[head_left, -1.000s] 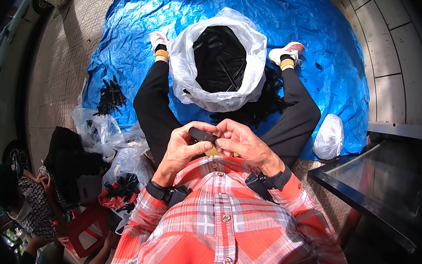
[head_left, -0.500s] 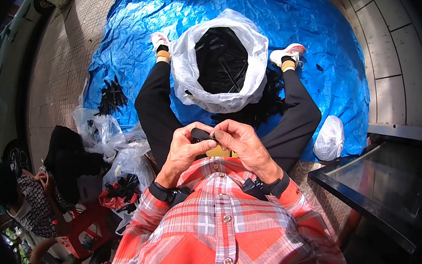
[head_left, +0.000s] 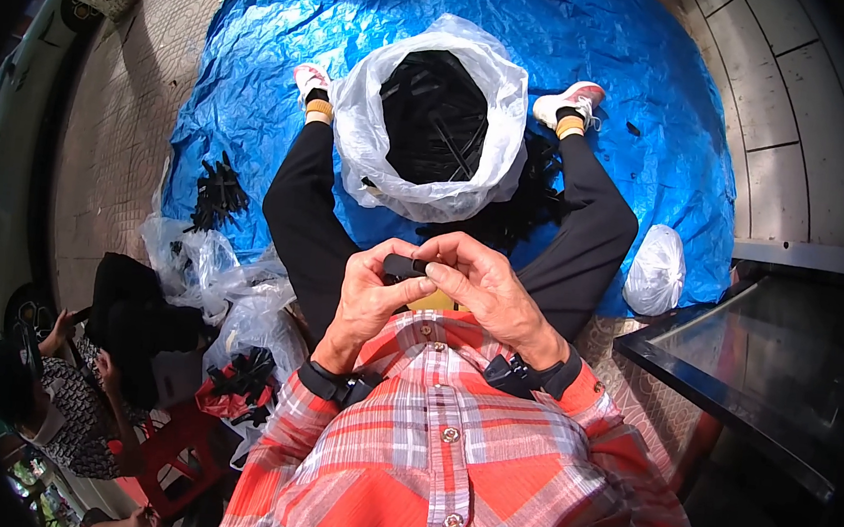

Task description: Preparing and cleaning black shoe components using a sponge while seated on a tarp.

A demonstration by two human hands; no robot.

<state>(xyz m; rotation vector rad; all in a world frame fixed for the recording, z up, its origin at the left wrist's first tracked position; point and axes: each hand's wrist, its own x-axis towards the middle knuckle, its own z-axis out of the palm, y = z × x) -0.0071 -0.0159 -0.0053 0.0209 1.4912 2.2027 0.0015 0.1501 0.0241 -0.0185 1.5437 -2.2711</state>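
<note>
Both my hands meet in front of my lap around a short black strip-like piece (head_left: 403, 266); its exact kind is hard to make out. My left hand (head_left: 364, 299) pinches one end between thumb and fingers. At the other end, the thumb and fingertips of my right hand (head_left: 490, 288) are closed on it and partly cover it. Just beyond the hands stands an open whitish plastic bag (head_left: 354, 122), its mouth folded wide. Long black strips (head_left: 430, 114) fill it. More black strips (head_left: 533, 198) lie against the bag's right side.
A blue tarp (head_left: 582, 37) lies under my outstretched legs. On it are a black heap (head_left: 219, 194) at left and a tied white bag (head_left: 655, 272) at right. Crumpled clear bags (head_left: 248, 299) and a seated person (head_left: 88, 405) by a red stool (head_left: 179, 458) are at left; a dark metal-edged table (head_left: 735, 361) stands right.
My right fingers have shifted slightly on the black piece, which now lies more level between the hands. The seated person's hands have moved apart. The view has shifted a little.
</note>
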